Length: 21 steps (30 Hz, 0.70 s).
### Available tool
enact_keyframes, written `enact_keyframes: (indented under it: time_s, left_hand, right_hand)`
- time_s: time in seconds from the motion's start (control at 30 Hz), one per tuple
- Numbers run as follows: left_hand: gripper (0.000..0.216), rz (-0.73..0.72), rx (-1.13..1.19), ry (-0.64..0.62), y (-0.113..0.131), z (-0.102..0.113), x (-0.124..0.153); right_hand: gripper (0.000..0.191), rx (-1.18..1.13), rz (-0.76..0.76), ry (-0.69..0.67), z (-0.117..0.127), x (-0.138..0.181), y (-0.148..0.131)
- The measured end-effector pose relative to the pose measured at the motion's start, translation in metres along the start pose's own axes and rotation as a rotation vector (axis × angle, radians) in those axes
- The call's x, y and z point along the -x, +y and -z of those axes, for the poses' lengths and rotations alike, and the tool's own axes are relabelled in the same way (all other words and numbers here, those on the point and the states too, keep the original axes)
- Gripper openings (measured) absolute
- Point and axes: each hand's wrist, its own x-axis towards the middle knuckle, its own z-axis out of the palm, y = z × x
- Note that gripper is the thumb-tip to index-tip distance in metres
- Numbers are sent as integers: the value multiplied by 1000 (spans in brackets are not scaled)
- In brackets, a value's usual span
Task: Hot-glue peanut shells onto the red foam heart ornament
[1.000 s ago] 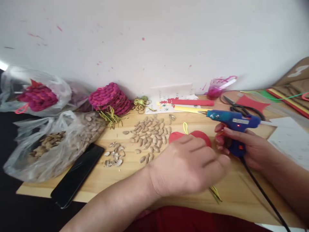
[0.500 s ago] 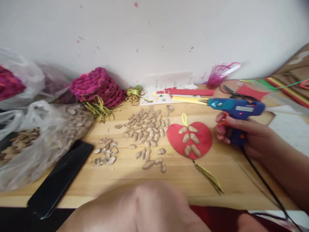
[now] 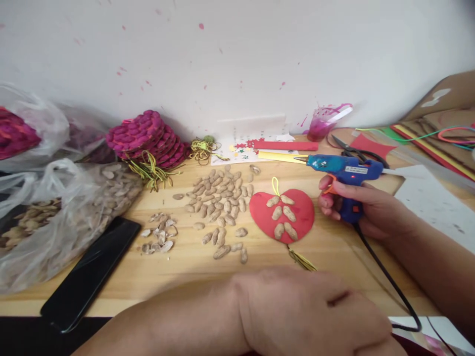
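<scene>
A red felt heart point(image 3: 282, 216) with several peanut shells glued on it lies on the wooden table point(image 3: 185, 277), a yellow loop at its top and a yellow tassel point(image 3: 302, 260) below. My right hand point(image 3: 365, 210) grips a blue hot glue gun point(image 3: 343, 173) just right of the heart, nozzle pointing left. My left hand point(image 3: 311, 311) rests at the table's near edge, back up, fingers curled under and hidden. A loose pile of peanuts point(image 3: 218, 198) lies left of the heart.
A black phone point(image 3: 91, 274) lies at the front left, beside plastic bags of peanuts point(image 3: 63, 217). Broken shells point(image 3: 159, 237) sit nearby. Magenta woven pieces point(image 3: 146, 138), red and yellow strips point(image 3: 285, 148), scissors point(image 3: 358, 151) and a pink cup point(image 3: 321, 126) stand along the wall.
My left hand lifted off the heart and drew back to the near edge, uncovering the peanuts on it. The glue gun hand stayed beside the heart.
</scene>
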Motion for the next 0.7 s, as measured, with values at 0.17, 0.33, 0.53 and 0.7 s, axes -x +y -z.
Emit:
enact_keyframes:
  time_s: [0.17,0.33,0.53,0.7]
  left_hand:
    - [36,-70,186,291,-10,-4,-18]
    - [38,-134,89,409,-6,-17,-17]
    - [41,-65,53,443,-5,-16,-17]
    - [43,-130,219,484,-11,-11,-18]
  right_hand:
    - [21,27,17,9,-1,1,-1]
    - [20,46,18,16,-4,2,-3]
    - [23,53,10,43,-5,3,-3]
    - [20,48,18,39,-5,4,-3]
